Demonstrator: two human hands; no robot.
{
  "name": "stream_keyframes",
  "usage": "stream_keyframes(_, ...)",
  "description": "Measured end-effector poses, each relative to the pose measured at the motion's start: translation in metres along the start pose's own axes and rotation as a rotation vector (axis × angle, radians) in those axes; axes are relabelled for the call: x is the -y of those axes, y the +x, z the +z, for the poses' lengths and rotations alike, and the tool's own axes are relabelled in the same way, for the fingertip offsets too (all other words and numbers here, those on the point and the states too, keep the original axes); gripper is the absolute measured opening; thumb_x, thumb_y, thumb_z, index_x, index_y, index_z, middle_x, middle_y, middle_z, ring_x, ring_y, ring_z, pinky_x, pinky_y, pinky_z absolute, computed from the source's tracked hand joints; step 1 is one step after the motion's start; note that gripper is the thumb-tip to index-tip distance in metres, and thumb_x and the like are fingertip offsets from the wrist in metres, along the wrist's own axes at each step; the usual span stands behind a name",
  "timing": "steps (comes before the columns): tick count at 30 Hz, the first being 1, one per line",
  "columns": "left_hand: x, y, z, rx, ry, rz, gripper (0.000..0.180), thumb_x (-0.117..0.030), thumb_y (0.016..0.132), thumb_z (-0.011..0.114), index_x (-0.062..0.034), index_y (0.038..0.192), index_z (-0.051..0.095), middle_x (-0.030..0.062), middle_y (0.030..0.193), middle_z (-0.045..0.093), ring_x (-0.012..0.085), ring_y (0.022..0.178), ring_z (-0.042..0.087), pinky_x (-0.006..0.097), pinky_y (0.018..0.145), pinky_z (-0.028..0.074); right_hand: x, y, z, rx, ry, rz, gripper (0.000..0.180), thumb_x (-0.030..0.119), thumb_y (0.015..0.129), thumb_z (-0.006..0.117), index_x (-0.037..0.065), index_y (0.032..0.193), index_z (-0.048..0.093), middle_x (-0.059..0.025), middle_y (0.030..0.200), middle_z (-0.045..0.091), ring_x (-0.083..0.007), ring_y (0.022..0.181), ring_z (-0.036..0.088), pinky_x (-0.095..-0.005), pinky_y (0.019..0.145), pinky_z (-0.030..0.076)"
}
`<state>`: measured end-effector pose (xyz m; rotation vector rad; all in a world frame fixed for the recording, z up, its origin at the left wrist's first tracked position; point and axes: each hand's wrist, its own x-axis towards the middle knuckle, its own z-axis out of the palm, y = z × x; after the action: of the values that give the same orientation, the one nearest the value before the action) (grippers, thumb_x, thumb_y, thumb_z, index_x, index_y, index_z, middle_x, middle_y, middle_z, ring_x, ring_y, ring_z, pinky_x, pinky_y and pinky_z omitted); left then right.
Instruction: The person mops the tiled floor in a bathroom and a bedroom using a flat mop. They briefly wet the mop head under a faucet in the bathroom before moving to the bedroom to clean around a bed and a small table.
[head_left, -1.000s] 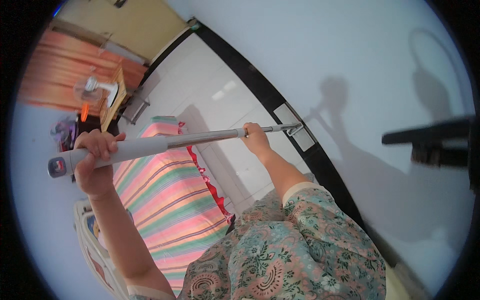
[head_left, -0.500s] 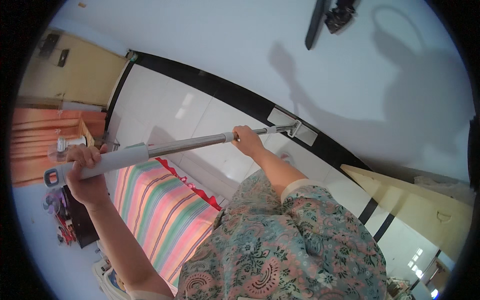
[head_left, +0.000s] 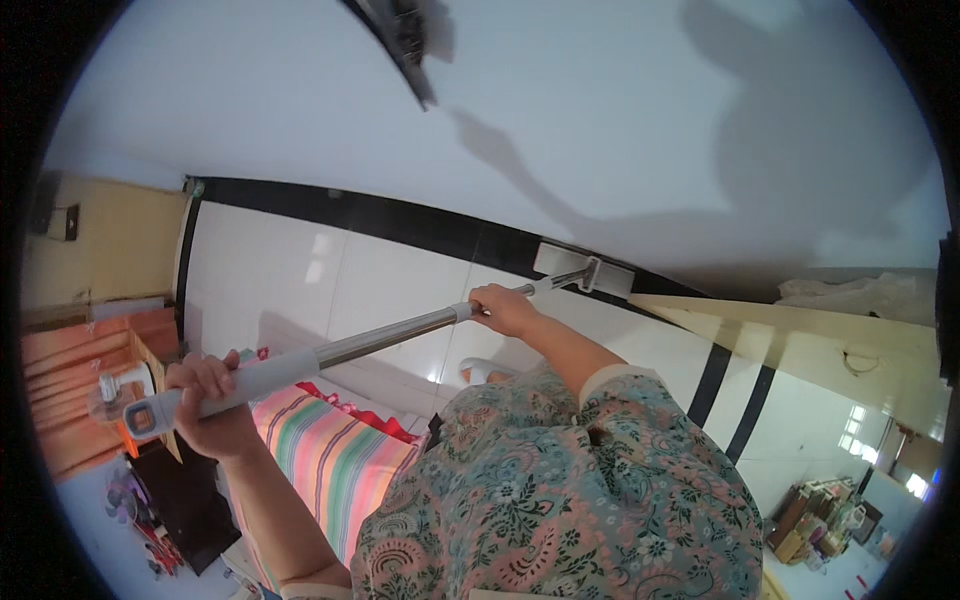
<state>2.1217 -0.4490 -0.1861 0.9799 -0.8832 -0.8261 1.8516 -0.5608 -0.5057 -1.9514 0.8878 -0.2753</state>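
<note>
A flat mop (head_left: 395,337) with a white grip and a shiny metal pole slants across the view, from lower left up to the right. My left hand (head_left: 214,405) wraps around the white grip near its looped end. Farther along, my right hand (head_left: 503,309) is closed around the pole by a white collar. The mop's flat rectangular head (head_left: 610,277) lies along the black border at the base of the wall, its white hinge on top. What its underside touches is hidden.
White floor tiles (head_left: 390,270) meet a black border (head_left: 420,215) below a pale wall (head_left: 560,110). A yellowish door (head_left: 800,340) juts in at right. A striped cloth (head_left: 335,450) covers a bed at left, near a dark table (head_left: 185,500). A slippered foot (head_left: 482,371) shows below.
The view has turned, so the wall border lies flatter. The mop head sits nearer the yellowish door than before. Both hands keep their hold on the mop.
</note>
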Motion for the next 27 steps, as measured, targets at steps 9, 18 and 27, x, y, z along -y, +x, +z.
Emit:
stream_keyframes(9,0.0,0.005,0.14,0.15,-0.116,0.216,0.019,-0.013,0.08,0.048,-0.0126,0.068,0.034,0.0001,0.059,0.035,0.0086,0.049,0.038,0.029,0.069,0.044,-0.11,-0.132,-0.118,0.096,-0.933,0.532,0.024,0.02,0.075,0.059,0.007,0.096,0.062,-0.0128,0.098,0.06,-0.0299,0.104,0.05,-0.0463,0.096,0.032)
stream_keyframes(18,0.006,0.007,0.232,0.459,-0.334,0.208,0.021,-0.015,0.083,0.055,-0.013,0.073,0.037,-0.0018,0.057,0.032,0.0078,0.048,0.032,0.025,0.059,0.032,-0.185,-0.299,-0.224,0.36,-1.5,0.908,0.031,0.019,0.086,0.045,0.009,0.114,0.055,-0.0074,0.11,0.053,-0.0243,0.111,0.043,-0.0427,0.095,0.025)
stream_keyframes(27,-0.009,-0.015,0.233,0.645,-0.321,0.202,0.025,-0.019,0.075,0.066,-0.0132,0.08,0.042,-0.0015,0.058,0.037,0.0069,0.049,0.04,0.022,0.052,0.036,-0.149,-0.331,-0.157,0.399,-1.383,0.921,0.031,0.016,0.083,0.049,0.009,0.112,0.059,-0.0079,0.112,0.054,-0.0252,0.109,0.044,-0.043,0.091,0.028)
